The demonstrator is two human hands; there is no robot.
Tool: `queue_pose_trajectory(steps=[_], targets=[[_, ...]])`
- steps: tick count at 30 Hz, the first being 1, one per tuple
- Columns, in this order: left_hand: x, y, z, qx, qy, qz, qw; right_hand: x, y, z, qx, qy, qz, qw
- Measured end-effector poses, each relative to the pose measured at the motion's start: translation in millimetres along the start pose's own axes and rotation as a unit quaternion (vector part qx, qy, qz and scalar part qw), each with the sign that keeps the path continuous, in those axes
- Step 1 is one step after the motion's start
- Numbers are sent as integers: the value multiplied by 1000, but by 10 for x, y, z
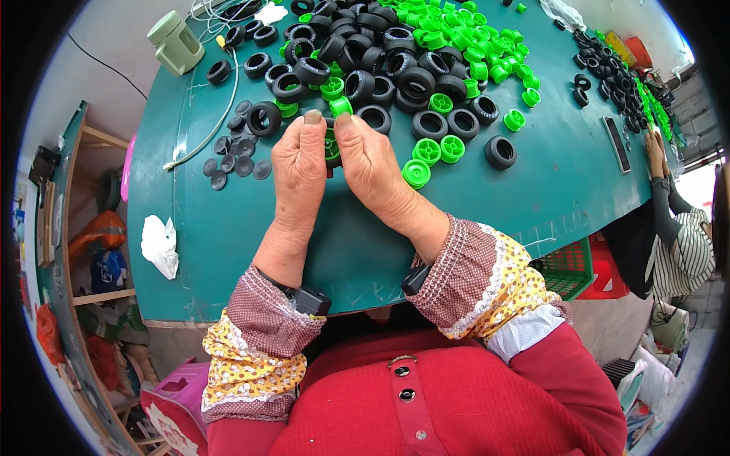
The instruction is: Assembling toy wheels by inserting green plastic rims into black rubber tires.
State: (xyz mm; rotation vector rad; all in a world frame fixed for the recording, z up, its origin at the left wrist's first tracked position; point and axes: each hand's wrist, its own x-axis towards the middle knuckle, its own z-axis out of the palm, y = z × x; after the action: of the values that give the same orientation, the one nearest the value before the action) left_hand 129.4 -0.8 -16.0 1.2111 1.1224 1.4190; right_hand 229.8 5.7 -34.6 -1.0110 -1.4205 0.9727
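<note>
Green wheel hub (331, 146) sits pinched between both hands just above the near middle of the teal desk (228, 235), mostly hidden by the thumbs. The left hand (299, 163) and right hand (370, 163) are closed on it together, knuckles up, thumbs side by side; a dark edge at the hub suggests a black tyre being pressed onto it, though that is hard to tell. By my reading, the fitting step is in hand, and the next move calls for firm, even thumb pressure so the parts seat squarely.

Just beyond the hands lie loose green hubs (426, 152) and single black tyres (500, 152), then a big mixed heap of tyres (380, 53) and hubs (456, 38). Flat dark discs (236, 156) lie left. A pale green jug (176, 42) stands at the far left corner; its contents cannot be seen. A red-and-green crate (578, 266) sits below the desk's right edge.
</note>
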Motion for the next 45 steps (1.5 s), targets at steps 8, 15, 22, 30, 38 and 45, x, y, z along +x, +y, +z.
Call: queue_pose_trajectory(steps=[8,15,22,30,38,45], targets=[[11,49,-5,-41,-8,-78,996,-16,-28,-47,-186,29,-148,971],[57,39,5,-151,18,-208,966,-13,27,-18,-216,31,-163,962],[212,-170,-187,-256,-158,-192,934,109,35,-104,74,-1,87,993],[132,-70,-250,-103,-144,-71,982,105,-105,-274,73,-90,141,983],[-17,17,-28,157,-145,181,960,-142,-203,-470,166,-40,78,982],[-188,-51,169,160,-224,202,940,-533,-290,-782,231,-100,103,962]])
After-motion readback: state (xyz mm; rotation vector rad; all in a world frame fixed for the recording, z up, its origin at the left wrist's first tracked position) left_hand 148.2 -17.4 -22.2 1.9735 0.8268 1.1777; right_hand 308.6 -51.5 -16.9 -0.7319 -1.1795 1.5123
